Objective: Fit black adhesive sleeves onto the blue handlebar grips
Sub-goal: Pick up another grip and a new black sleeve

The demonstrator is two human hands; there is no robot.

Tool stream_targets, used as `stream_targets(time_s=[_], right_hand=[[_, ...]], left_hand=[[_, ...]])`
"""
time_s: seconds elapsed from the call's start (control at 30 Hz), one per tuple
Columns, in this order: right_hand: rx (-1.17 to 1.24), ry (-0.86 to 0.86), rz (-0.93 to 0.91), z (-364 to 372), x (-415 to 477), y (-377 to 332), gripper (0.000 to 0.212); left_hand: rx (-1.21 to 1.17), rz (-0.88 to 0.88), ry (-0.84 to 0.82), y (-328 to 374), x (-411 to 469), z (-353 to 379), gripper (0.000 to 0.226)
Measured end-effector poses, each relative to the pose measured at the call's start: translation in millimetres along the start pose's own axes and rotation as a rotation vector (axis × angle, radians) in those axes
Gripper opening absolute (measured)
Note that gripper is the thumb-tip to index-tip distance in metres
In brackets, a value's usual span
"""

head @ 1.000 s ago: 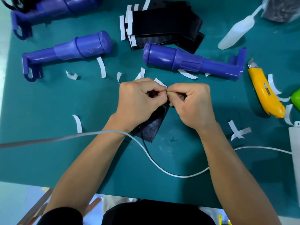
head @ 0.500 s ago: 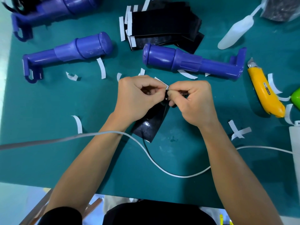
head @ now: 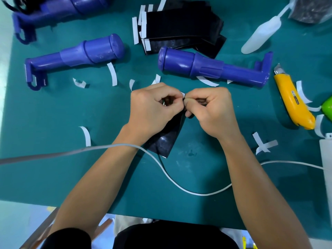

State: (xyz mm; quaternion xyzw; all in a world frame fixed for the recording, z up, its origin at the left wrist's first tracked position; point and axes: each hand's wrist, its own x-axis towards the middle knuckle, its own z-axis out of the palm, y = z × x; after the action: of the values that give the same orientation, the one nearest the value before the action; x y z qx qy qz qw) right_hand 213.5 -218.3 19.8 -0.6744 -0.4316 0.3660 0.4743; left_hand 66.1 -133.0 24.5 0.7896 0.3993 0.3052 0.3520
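Head view, the only one: both hands met knuckle to knuckle over the middle of the green mat (head: 53, 177). The left hand (head: 152, 108) had its fingers curled, thumb and forefinger pinching the top edge of a black sleeve (head: 165, 139). The right hand (head: 210, 110) was curled likewise, fingertips nipped at the same edge, where a small white tab (head: 182, 94) poked up between the two thumbs. It was prob. the backing strip, though the pinch hid most of it. The sleeve hung down and to the left from the fingers, its lower end lying on the mat under the left wrist. The nearest blue grip (head: 206, 67) lay on its side just beyond the hands, fat end to the left, bracket end to the right, not touched by either hand. A 2nd blue grip (head: 77, 54) lay further left, fat end to the right, and a 3rd (head: 53, 9) sat at the top-left corner, partly cut off. A stack of black sleeves (head: 179, 24) with white edge strips lay behind the nearest grip. Peeled white strips (head: 112, 73) were scattered about the mat. To the right lay a yellow utility knife (head: 294, 103), near the nearest grip's bracket end, w/ a white plastic scraper (head: 258, 36) beyond it. A white cable (head: 179, 186) ran across the left forearm and looped under the right one.
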Motion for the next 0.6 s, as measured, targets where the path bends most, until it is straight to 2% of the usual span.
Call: stream_targets(time_s=[0.2, 0.4, 0.6], right_hand=[[0.173, -0.058, 0.07, -4.1, 2.7, 0.8, 0.024], [0.178, -0.083, 0.04, -4.2, 2.3, -2.8, 0.034], [0.111, 0.011, 0.025, -2.6, 0.8, -1.2, 0.028]], left_hand=[[0.033, 0.088, -0.003, 3.9, -2.6, 0.8, 0.008], [0.048, 0.104, 0.033, 4.8, -4.2, 2.1, 0.008], [-0.049, 0.038, 0.014, 4.5, -3.0, 1.1, 0.012]])
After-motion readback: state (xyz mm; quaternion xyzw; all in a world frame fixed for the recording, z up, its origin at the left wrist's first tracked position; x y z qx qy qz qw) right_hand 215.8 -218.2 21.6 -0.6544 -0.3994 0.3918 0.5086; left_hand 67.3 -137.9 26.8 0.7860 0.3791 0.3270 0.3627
